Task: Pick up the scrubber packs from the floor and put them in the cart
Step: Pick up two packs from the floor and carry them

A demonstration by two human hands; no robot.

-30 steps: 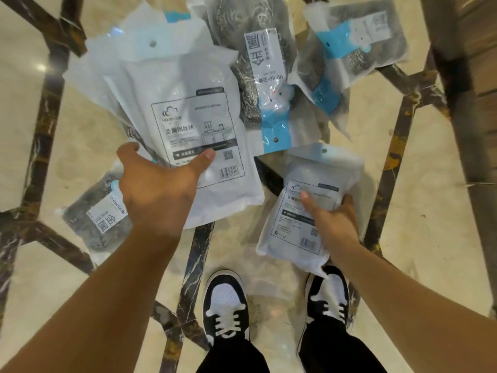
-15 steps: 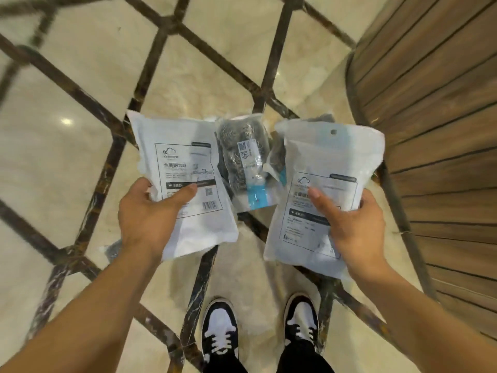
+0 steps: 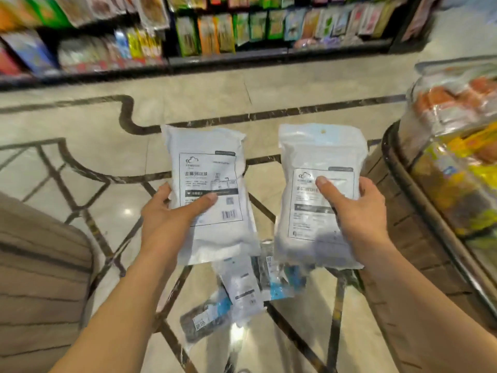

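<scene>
The left hand [image 3: 172, 219] holds one white pack [image 3: 212, 195] and the right hand [image 3: 352, 211] holds a second white pack [image 3: 320, 195], both lifted well clear of the floor [image 3: 215, 90] and side by side with a gap between them.

Each pack is a flat, slightly puffed pouch of matte white plastic with a sealed top edge; the right one shows a small hang hole near the top. A black-outlined label panel fills the front of each, with a cloud-shaped logo at its upper left. On the left pack the large characters 金属钢丝球 can be read, with a dark band below them and a barcode at the panel's lower right. The smaller print is too blurred to read.

Each grip is closed on its pack: the thumb lies across the label, the fingers curl behind. The left pack rises above and to the right of its grip; the right pack rises above and to the left of its grip, its lower part hanging below the hand.

Below and between the grips, more packs [image 3: 242, 286] lie on the floor, some clear with dark scrubbers and blue bands.
</scene>
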